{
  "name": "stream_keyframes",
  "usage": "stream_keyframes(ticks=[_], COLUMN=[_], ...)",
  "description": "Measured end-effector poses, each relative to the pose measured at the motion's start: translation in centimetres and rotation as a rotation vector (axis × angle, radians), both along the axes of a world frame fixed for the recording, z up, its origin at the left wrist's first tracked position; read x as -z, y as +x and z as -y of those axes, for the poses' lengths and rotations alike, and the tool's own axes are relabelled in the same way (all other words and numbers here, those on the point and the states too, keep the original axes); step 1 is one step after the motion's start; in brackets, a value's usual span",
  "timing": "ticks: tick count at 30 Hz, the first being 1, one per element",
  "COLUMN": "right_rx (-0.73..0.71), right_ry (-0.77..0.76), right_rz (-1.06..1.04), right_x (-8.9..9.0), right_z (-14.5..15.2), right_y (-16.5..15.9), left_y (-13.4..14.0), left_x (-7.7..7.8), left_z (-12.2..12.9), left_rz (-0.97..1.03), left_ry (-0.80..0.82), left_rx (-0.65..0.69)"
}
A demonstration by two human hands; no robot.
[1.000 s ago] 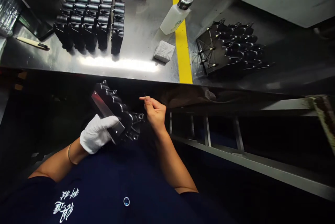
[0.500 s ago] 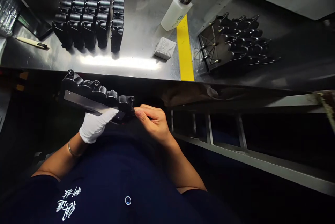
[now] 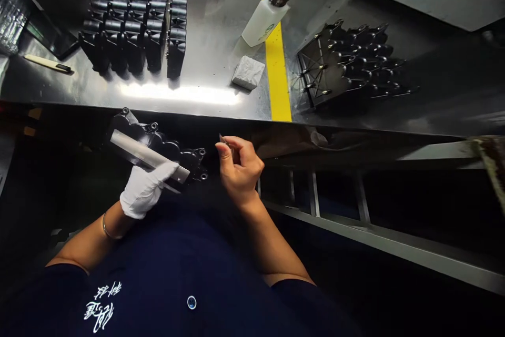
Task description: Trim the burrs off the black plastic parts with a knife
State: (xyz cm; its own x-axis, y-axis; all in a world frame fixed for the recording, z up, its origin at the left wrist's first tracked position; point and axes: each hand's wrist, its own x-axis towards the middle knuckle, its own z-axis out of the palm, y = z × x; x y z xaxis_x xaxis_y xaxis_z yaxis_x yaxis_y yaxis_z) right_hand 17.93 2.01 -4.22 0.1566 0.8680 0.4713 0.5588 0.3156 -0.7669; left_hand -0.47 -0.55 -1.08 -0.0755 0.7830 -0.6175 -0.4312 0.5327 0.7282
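My left hand (image 3: 144,190), in a white glove, grips a black molded plastic part (image 3: 161,142) by its lower edge. The part has a scalloped outline, screw-hole lugs and a pale metallic-looking flat strip along its near side. It is held tilted in front of the bench, with its right end lower. My bare right hand (image 3: 241,169) is just right of the part and apart from it. Thumb and forefinger pinch a small thin pointed blade (image 3: 221,139), whose tip sticks up; the rest is hidden in the fingers.
On the metal bench (image 3: 209,69) stand a row of similar black parts (image 3: 134,29), a white pump bottle (image 3: 265,19), a grey-white block (image 3: 248,72) and a utility knife (image 3: 47,63). More black parts (image 3: 366,58) lie beyond the yellow tape (image 3: 277,63). A metal rack frame (image 3: 379,240) is at right.
My right hand has moved right, away from the part's end, and its small blade now shows. My left hand has turned the part so more of its face and strip show.
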Motion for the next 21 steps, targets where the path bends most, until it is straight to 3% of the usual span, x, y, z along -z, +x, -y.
stream_keyframes(ticks=[2,7,13,17,19,21], right_rx=[0.008,-0.377,-0.319,-0.334,-0.464,-0.698], right_ry=[0.007,-0.07,-0.023,-0.079,-0.137,-0.199], right_rz=[-0.022,0.08,0.201,0.256,0.281,0.329], right_x=[-0.1,-1.1,-1.1,-1.2,-1.6,-2.3], right_z=[0.0,0.3,0.7,0.6,0.3,-0.2], right_y=[0.2,0.4,-0.4,-0.1,0.6,1.6], left_y=[0.1,0.1,0.3,0.2,-0.1,-0.4], left_x=[0.2,0.3,0.2,0.3,0.2,-0.2], left_z=[0.1,0.0,0.1,0.1,0.0,-0.1], left_rz=[-0.024,-0.128,-0.17,-0.258,-0.308,-0.325], left_ry=[0.016,0.042,0.056,0.075,0.074,0.058], left_rx=[-0.001,-0.012,-0.019,-0.006,0.025,0.09])
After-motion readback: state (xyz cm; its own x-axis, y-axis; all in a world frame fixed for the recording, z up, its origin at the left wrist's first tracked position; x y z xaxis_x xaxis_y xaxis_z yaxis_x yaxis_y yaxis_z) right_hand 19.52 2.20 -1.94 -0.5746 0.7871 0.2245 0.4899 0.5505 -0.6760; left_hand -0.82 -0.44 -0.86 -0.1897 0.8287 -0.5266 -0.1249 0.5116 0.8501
